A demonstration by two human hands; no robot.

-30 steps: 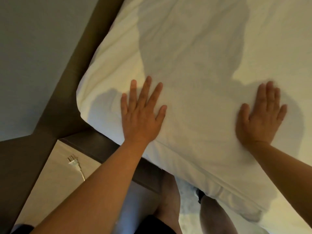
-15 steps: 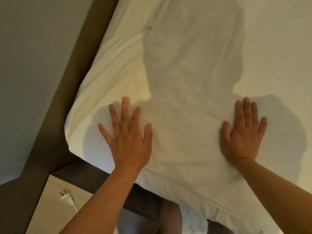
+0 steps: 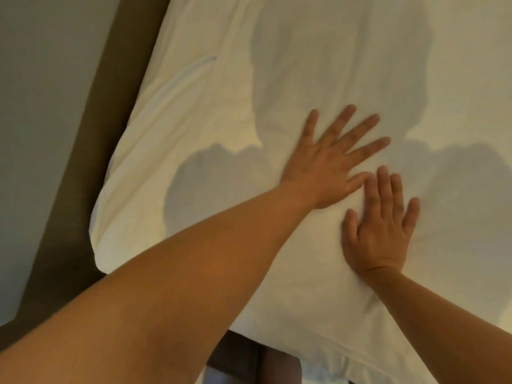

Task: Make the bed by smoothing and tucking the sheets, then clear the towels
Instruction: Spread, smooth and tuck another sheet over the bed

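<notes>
Sheet [image 3: 346, 65] covers bed, corner [image 3: 110, 239] lying left of both hands. Left hand [image 3: 329, 162] and right hand [image 3: 382, 228] flat, fingers spread, touching at mid-sheet. Left is nearer the corner; likely sweeps outward.

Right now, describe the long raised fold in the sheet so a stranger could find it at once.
Start at the brown bed frame running along the left of the white sheet. Just inside that edge, up and left of the left hand, lies the fold. It is the one long, slanted ridge; the sheet around it shows only faint wrinkles and shadows.
</notes>
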